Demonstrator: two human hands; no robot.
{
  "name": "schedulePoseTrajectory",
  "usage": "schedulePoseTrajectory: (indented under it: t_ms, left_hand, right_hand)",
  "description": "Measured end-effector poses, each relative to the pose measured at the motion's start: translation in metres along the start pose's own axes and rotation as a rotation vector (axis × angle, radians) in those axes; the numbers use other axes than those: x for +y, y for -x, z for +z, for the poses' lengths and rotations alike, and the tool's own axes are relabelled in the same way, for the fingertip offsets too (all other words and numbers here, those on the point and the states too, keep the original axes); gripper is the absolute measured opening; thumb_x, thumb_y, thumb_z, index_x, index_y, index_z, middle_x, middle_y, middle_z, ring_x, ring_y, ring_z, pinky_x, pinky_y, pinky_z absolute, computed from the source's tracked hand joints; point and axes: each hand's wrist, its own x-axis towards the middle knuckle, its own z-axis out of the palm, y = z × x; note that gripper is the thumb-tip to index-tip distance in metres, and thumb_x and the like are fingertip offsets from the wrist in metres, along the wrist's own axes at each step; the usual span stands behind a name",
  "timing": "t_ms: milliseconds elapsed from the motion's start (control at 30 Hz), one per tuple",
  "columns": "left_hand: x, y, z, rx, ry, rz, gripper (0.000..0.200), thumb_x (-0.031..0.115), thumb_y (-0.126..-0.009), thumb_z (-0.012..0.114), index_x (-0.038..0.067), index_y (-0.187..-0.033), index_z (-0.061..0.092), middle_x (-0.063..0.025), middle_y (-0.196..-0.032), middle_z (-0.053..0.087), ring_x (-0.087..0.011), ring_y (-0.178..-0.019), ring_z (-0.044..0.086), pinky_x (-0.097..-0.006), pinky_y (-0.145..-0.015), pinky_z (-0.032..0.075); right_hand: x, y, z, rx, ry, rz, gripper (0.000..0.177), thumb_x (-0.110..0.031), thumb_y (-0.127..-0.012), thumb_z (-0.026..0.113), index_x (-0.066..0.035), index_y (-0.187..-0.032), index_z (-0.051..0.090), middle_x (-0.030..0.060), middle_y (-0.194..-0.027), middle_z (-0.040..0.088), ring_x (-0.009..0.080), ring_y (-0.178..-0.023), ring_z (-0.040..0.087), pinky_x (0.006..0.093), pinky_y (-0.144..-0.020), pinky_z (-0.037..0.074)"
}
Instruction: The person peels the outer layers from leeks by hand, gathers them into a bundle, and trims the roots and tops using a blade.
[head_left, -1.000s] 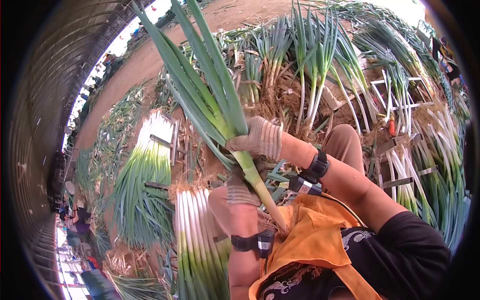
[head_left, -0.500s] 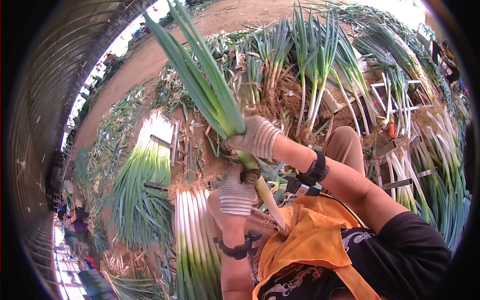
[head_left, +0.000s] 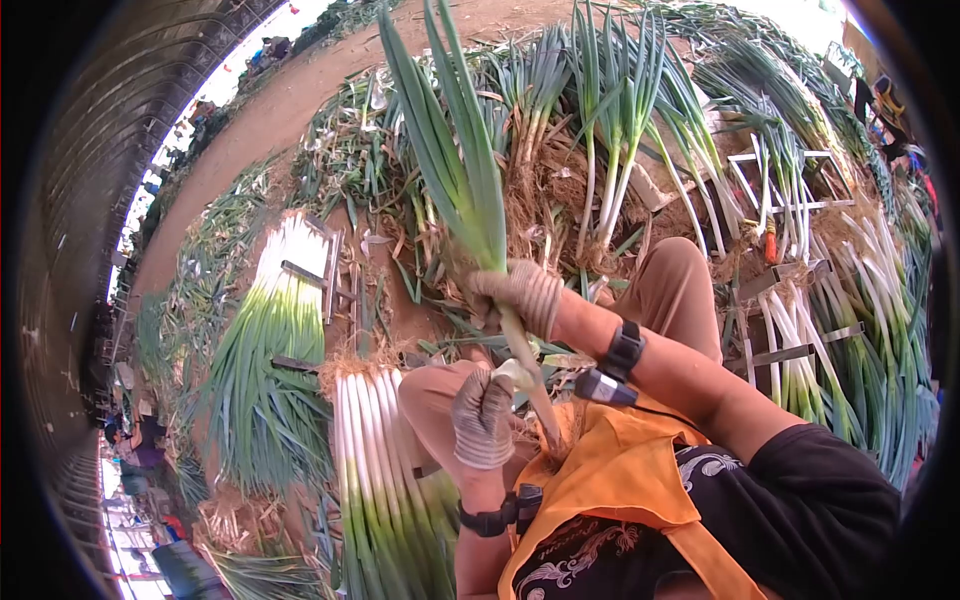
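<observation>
A large leek (head_left: 470, 190) stands slanted before me, green leaves fanned upward, its pale stem running down to roots against the orange apron (head_left: 620, 455). My right hand (head_left: 520, 295), in a striped knit glove, is wrapped round the stem just below the leaves. Lower down, my left hand (head_left: 484, 418), gloved alike, has its fingers closed on a pale strip of leek skin (head_left: 516, 374) beside the stem. Trimmed leeks (head_left: 375, 430) with white stems and roots lie close to my left forearm.
A big pile of leeks (head_left: 265, 350) lies at left by a metal frame (head_left: 332, 280). Untrimmed leeks (head_left: 620, 130) lean ahead, with loose leaves over the dirt floor. More leeks (head_left: 800, 350) rest in metal racks at right. A person (head_left: 150, 435) is far left.
The leek has swung more upright and to the right. My left hand has gone from round the stem to pinching a strip of skin lower down. My right hand still grips the stem.
</observation>
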Motion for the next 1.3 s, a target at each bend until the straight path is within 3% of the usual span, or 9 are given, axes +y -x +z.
schedulePoseTrajectory:
  t_ms: [200, 300, 500, 600, 633, 767, 933, 1100, 1300]
  left_hand:
    - [-0.019, 0.024, 0.002, -0.353, -0.102, 0.219, 0.021, 0.022, -0.091, 0.054, 0.005, -0.078, 0.056, -0.003, -0.067, 0.057, -0.0127, -0.058, 0.052, -0.0266, -0.057, 0.043]
    - [-0.1, 0.046, -0.043, -0.489, -0.902, -0.053, 0.022, 0.025, -0.085, 0.06, 0.003, -0.089, 0.059, -0.015, -0.075, 0.063, -0.03, -0.067, 0.06, -0.0333, -0.066, 0.048]
    - [-0.108, 0.05, -0.058, -0.695, -1.253, -0.239, 0.033, 0.034, -0.082, 0.062, 0.004, -0.094, 0.061, -0.0214, -0.076, 0.06, -0.0382, -0.071, 0.058, -0.0389, -0.066, 0.048]
    - [-0.102, 0.037, -0.08, -0.488, -0.774, -0.256, 0.035, 0.036, -0.083, 0.062, 0.004, -0.096, 0.062, -0.0209, -0.077, 0.062, -0.0346, -0.074, 0.061, -0.038, -0.068, 0.049]
    - [-0.056, 0.021, -0.057, -0.505, -1.107, -0.255, 0.045, 0.041, -0.083, 0.062, 0.004, -0.108, 0.06, -0.0182, -0.084, 0.064, -0.03, -0.081, 0.063, -0.0352, -0.073, 0.049]
    - [-0.049, -0.025, -0.02, -0.366, -0.525, 0.267, 0.067, 0.051, -0.083, 0.058, -0.001, -0.124, 0.048, -0.0177, -0.111, 0.059, -0.0297, -0.1, 0.06, -0.0343, -0.083, 0.048]
    - [-0.03, -0.029, 0.027, -0.487, 0.311, -0.095, 0.06, 0.046, -0.083, 0.062, -0.001, -0.119, 0.05, -0.0143, -0.1, 0.062, -0.0219, -0.086, 0.062, -0.0307, -0.072, 0.051]
    - [-0.038, -0.01, 0.029, -0.201, 0.211, -0.172, 0.046, 0.045, -0.09, 0.049, 0.001, -0.082, 0.057, -0.009, -0.069, 0.06, -0.0174, -0.062, 0.059, -0.0291, -0.055, 0.05]
    - [-0.055, -0.014, 0.019, -0.422, 0.72, -0.295, 0.041, 0.039, -0.087, 0.059, 0.001, -0.102, 0.055, -0.0092, -0.078, 0.061, -0.0179, -0.065, 0.058, -0.0272, -0.058, 0.048]
  right_hand:
    - [-0.08, -0.038, -0.019, 0.325, 0.095, -0.176, 0.023, -0.024, -0.079, 0.068, -0.004, -0.073, 0.058, 0.0032, -0.059, 0.056, 0.0135, -0.047, 0.053, 0.0279, -0.041, 0.047]
    - [-0.125, -0.068, -0.065, 0.261, 0.109, -0.313, 0.025, -0.025, -0.079, 0.068, -0.004, -0.073, 0.057, 0.0029, -0.059, 0.056, 0.0149, -0.047, 0.053, 0.0308, -0.048, 0.052]
    - [-0.194, -0.038, -0.073, 0.245, 0.117, -0.51, 0.021, -0.023, -0.081, 0.067, -0.006, -0.075, 0.057, 0.0021, -0.059, 0.055, 0.0138, -0.046, 0.051, 0.0295, -0.044, 0.047]
    - [-0.212, -0.025, -0.078, 0.047, 0.047, -0.518, 0.02, -0.023, -0.081, 0.067, -0.005, -0.083, 0.059, 0.0, -0.059, 0.053, 0.0098, -0.045, 0.048, 0.0282, -0.045, 0.046]
    - [-0.207, -0.011, -0.066, -0.054, 0.015, -0.496, 0.02, -0.023, -0.08, 0.067, -0.005, -0.085, 0.059, -0.0005, -0.059, 0.052, 0.0089, -0.046, 0.048, 0.0278, -0.045, 0.045]
    - [-0.146, 0.002, -0.029, -0.408, -0.22, -0.397, 0.039, -0.025, -0.085, 0.062, 0.002, -0.112, 0.053, -0.0047, -0.06, 0.049, 0.007, -0.049, 0.047, 0.0243, -0.051, 0.046]
    - [-0.076, 0.016, -0.001, -0.7, -0.455, -0.285, 0.063, -0.045, -0.085, 0.058, 0.007, -0.12, 0.045, -0.0045, -0.062, 0.043, 0.0065, -0.053, 0.045, 0.023, -0.046, 0.038]
    - [-0.055, 0.016, -0.003, -0.64, -0.242, -0.229, 0.07, -0.053, -0.078, 0.061, -0.001, -0.122, 0.045, 0.0036, -0.081, 0.059, 0.0138, -0.064, 0.057, 0.0258, -0.055, 0.048]
    - [-0.057, 0.021, 0.004, -0.687, -0.224, -0.216, 0.078, -0.055, -0.077, 0.062, 0.004, -0.124, 0.042, 0.0182, -0.107, 0.059, 0.0289, -0.092, 0.062, 0.04, -0.082, 0.052]
